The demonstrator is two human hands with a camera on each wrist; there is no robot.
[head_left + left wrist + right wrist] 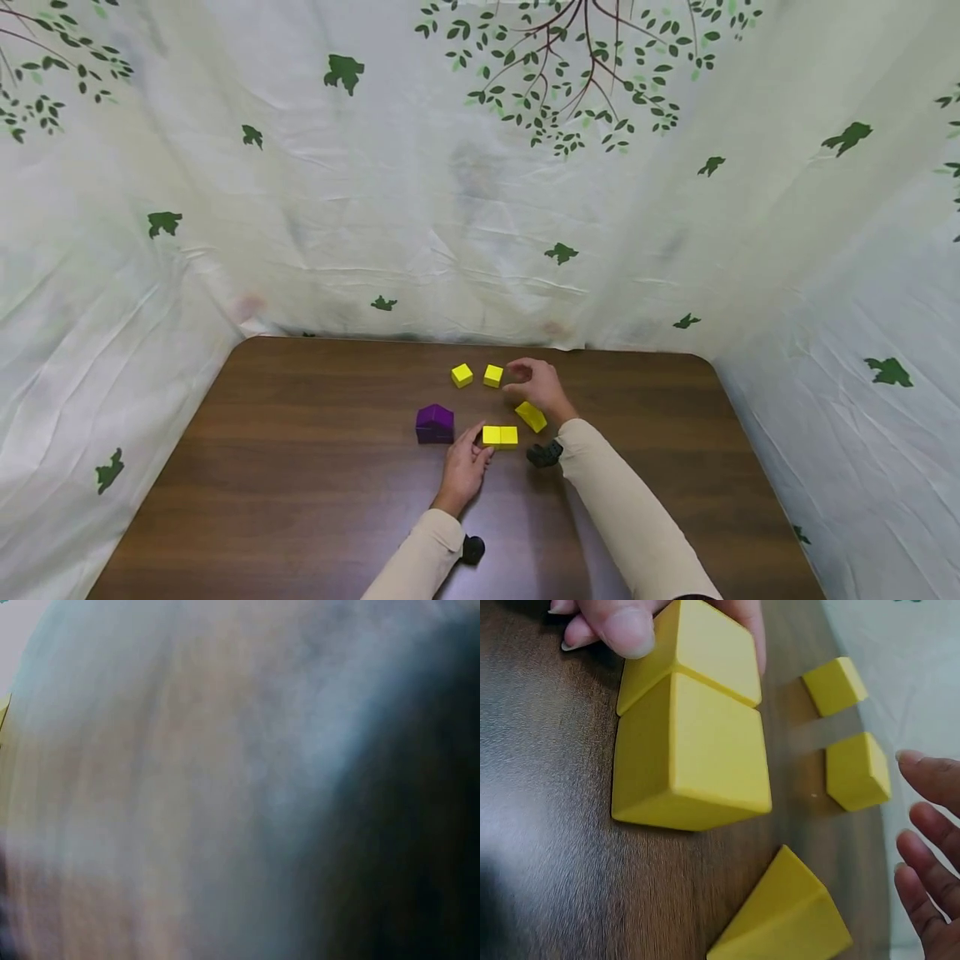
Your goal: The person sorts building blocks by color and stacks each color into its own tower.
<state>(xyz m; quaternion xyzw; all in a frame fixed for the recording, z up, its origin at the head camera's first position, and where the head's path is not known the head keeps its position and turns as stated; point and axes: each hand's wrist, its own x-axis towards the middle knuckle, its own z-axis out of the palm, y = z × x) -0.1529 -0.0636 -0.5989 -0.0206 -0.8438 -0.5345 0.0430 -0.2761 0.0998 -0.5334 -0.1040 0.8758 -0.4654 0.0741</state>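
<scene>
Two yellow cubes stand side by side on the table, faces touching. My left hand point(463, 471) holds the left yellow cube point(491, 437), thumb on the near side and a finger behind it. The right yellow cube point(509, 437) sits against it. Beyond them my right hand point(540, 387) hovers with relaxed, spread fingers and nothing in them. It is nearest to a yellow block point(492, 377) at the back, apart from it in the right wrist view. Under that wrist lies a yellow wedge-shaped block point(531, 417). The left wrist view is too blurred to read.
A purple stack with a peaked top point(435, 423) stands left of the cubes. Another yellow block point(462, 376) lies at the back. The brown wooden table point(315, 483) meets a white leaf-patterned cloth point(315, 208) along its far edge.
</scene>
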